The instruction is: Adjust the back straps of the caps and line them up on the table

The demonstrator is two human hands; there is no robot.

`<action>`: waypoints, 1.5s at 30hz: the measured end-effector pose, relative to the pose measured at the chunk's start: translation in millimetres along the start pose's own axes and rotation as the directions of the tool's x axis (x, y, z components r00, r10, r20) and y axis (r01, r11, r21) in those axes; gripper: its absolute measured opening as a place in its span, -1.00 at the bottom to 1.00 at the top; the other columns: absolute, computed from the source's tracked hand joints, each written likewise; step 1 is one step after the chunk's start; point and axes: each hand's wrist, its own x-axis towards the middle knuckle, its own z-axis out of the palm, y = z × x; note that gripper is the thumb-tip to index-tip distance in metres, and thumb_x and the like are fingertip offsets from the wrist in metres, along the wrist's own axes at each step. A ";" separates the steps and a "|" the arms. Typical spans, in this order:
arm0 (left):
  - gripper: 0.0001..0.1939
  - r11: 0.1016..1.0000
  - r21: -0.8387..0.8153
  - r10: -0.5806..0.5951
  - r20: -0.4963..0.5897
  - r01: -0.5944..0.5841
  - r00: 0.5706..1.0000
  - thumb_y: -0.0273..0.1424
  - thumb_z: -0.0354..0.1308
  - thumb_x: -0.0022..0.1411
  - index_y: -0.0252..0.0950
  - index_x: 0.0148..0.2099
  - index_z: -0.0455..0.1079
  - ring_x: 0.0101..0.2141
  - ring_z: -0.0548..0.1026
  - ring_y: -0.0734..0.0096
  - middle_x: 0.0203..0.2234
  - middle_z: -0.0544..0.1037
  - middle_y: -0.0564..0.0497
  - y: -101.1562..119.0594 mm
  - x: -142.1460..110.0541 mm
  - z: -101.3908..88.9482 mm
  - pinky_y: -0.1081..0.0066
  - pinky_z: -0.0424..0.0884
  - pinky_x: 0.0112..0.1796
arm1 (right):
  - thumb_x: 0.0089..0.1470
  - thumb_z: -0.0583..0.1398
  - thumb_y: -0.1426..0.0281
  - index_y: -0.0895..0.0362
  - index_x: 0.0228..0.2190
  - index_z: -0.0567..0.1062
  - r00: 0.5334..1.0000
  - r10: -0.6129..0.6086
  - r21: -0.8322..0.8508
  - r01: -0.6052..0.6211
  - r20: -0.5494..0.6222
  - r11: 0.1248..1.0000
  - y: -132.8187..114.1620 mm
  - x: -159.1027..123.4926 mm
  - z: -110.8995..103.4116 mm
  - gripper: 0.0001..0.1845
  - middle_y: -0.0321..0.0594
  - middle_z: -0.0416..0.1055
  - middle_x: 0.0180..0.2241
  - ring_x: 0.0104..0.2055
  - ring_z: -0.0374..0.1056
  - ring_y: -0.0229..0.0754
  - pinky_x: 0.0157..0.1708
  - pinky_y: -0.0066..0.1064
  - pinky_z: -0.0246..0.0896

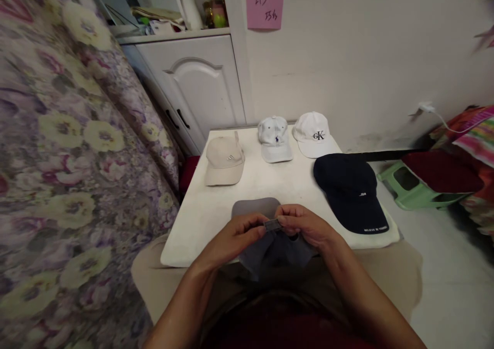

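At the near edge of the table, a grey baseball cap [276, 251] is between my hands, its brim [254, 205] pointing away from me. My left hand [245, 230] pinches one end of the cap's grey back strap [272, 225]. Closed on the strap's other end is my right hand [303, 223]. A beige cap [225, 161] sits at the left. Behind are a pale blue cap [275, 139] with a small dark logo and a white cap [314, 134] with black letters. To the right lies a navy cap [351, 192].
The white table [189, 230] stands against a wall and a white cabinet [196, 81]. A flowered curtain [77, 184] hangs at the left. On the right, a green stool [412, 187] with a dark red cover stands on the floor. A pink note [264, 4] is on the wall.
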 end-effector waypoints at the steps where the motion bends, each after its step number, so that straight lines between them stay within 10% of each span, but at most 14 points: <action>1: -0.80 1.000 -0.024 -0.008 -0.006 0.008 1.000 -0.28 0.13 0.27 -0.29 -0.18 0.48 -0.37 0.33 0.41 -0.40 0.47 0.07 1.3 0.9 3.2 0.44 0.20 -0.33 | 0.02 0.34 0.18 0.16 -0.48 0.38 1.000 -0.005 -0.020 0.005 0.000 1.000 -0.2 0.2 0.5 -0.65 -0.47 0.12 -0.61 -0.60 -0.09 -0.40 -0.58 -0.49 -0.25; 6: -0.78 0.993 -0.099 -0.076 -0.091 0.067 0.993 -0.26 0.21 0.16 -0.33 -0.37 0.42 -0.45 0.27 0.45 -0.52 0.37 0.11 2.3 4.3 14.3 0.45 0.13 -0.40 | 0.07 0.31 0.24 0.15 -0.41 0.45 0.996 -0.063 -0.311 0.038 -0.070 0.950 -8.5 -2.4 5.7 -0.76 -0.37 0.29 -0.52 -0.51 0.13 -0.32 -0.50 -0.46 -0.02; 10: -0.77 0.985 -0.151 -0.106 -0.130 0.086 0.986 -0.25 0.25 0.12 -0.32 -0.42 0.41 -0.47 0.27 0.46 -0.54 0.37 0.11 -2.4 5.5 15.7 0.46 0.15 -0.42 | 0.02 0.33 0.43 0.10 -0.33 0.54 0.942 -0.306 -0.658 0.143 -0.140 0.740 -20.6 -9.2 15.7 -0.89 -0.32 0.36 -0.37 -0.40 0.18 -0.29 -0.37 -0.43 0.10; 19: -0.77 0.966 -0.259 -0.019 -0.062 0.002 0.998 -0.29 0.27 0.15 -0.29 -0.18 0.57 -0.25 0.45 0.25 -0.36 0.57 0.01 -8.2 8.6 16.7 0.28 0.33 -0.14 | 0.09 0.21 0.60 0.03 -0.21 0.55 0.932 -0.360 -0.800 0.249 0.044 0.546 -31.8 -13.8 33.5 -0.72 -0.25 0.42 -0.26 -0.29 0.33 -0.22 -0.30 -0.37 0.21; 30: -0.78 0.980 -0.199 0.010 -0.017 -0.014 1.000 -0.27 0.21 0.19 -0.32 -0.24 0.56 -0.25 0.44 0.22 -0.35 0.55 -0.03 -10.3 9.4 12.2 0.31 0.34 -0.16 | 0.20 0.19 0.39 0.11 -0.32 0.46 0.973 -0.208 -0.535 0.126 -0.096 0.836 -31.5 -13.7 33.7 -0.94 -0.38 0.36 -0.52 -0.53 0.30 -0.31 -0.50 -0.47 0.16; 45: -0.84 0.952 -0.297 0.064 -0.032 -0.071 0.997 -0.33 0.18 0.17 -0.31 -0.24 0.44 -0.23 0.36 0.29 -0.33 0.46 0.00 -17.4 11.3 13.2 0.32 0.25 -0.15 | 0.17 0.24 0.17 0.15 -0.33 0.49 0.968 -0.236 -0.333 0.194 -0.090 0.923 -26.9 -6.9 31.5 -0.72 -0.25 0.41 -0.41 -0.42 0.35 -0.26 -0.38 -0.42 0.27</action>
